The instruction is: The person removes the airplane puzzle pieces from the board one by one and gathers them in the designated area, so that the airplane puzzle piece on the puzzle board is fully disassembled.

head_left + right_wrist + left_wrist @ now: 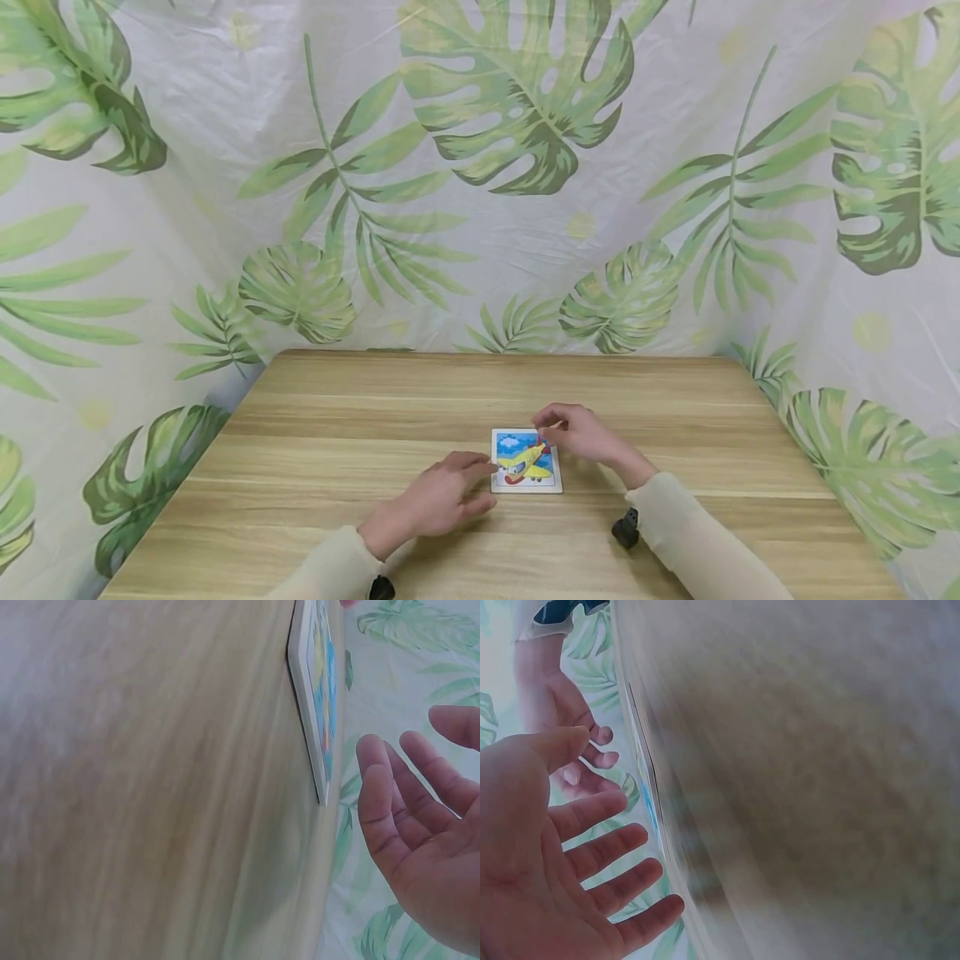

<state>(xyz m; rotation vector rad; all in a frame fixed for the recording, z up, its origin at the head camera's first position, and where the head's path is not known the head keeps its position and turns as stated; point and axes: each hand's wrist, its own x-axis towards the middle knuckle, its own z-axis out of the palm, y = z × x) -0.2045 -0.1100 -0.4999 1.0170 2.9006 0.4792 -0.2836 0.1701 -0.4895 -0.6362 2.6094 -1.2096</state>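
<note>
Low in the head view, left hand [448, 493] and right hand [577, 433], both empty, flank an airplane picture board [527, 462]

Left fingers are spread by its left edge, contact unclear; right fingers, loosely bent, hover at its far right corner, seemingly so both sides are within reach; the board lies flat, picture up, probably for easy viewing, on the wooden table [337, 433], with a leaf-print cloth [517, 100] behind, perhaps to screen off the surroundings

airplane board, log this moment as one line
board: flat on table; left hand: empty, by left edge; right hand: empty, near far-right corner
</note>
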